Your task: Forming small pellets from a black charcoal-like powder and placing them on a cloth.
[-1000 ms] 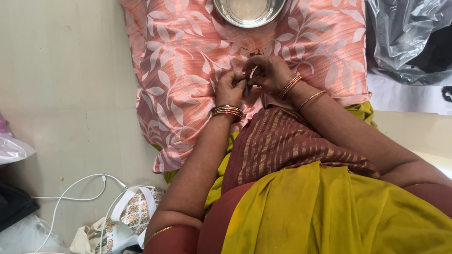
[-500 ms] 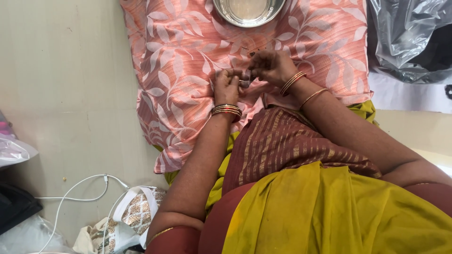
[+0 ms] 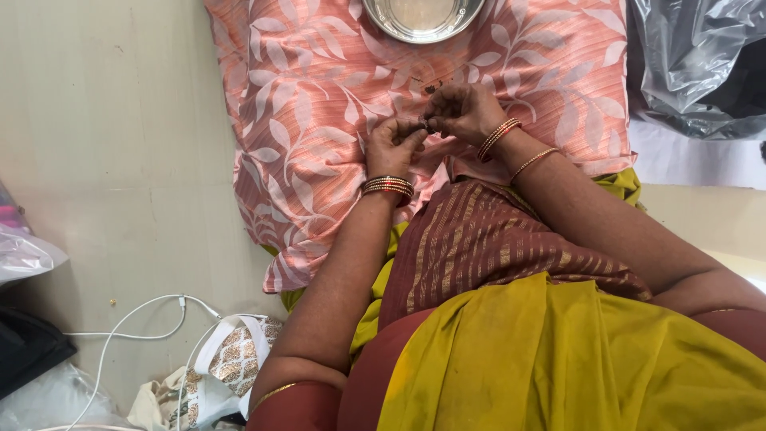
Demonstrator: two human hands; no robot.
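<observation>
Tiny dark bit (image 3: pixel 428 125) is pinched where both sets of fingertips meet, over the pink leaf-print cushion (image 3: pixel 319 104); too small to tell what it is. Left hand (image 3: pixel 392 146) and right hand (image 3: pixel 461 110) both clench on it. Looks mid-job: a few dark specks (image 3: pixel 435 84) lie loose and the steel plate (image 3: pixel 423 16) beyond looks empty.

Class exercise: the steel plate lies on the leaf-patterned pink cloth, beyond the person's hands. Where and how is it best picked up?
Probably by its raised rim at the near edge, coming from the person's side. The steel plate lies flat on the pink cloth, its far part out of view, so fingertips would have to slip under the lip, thumb on top. Both hands are busy nearby.
</observation>
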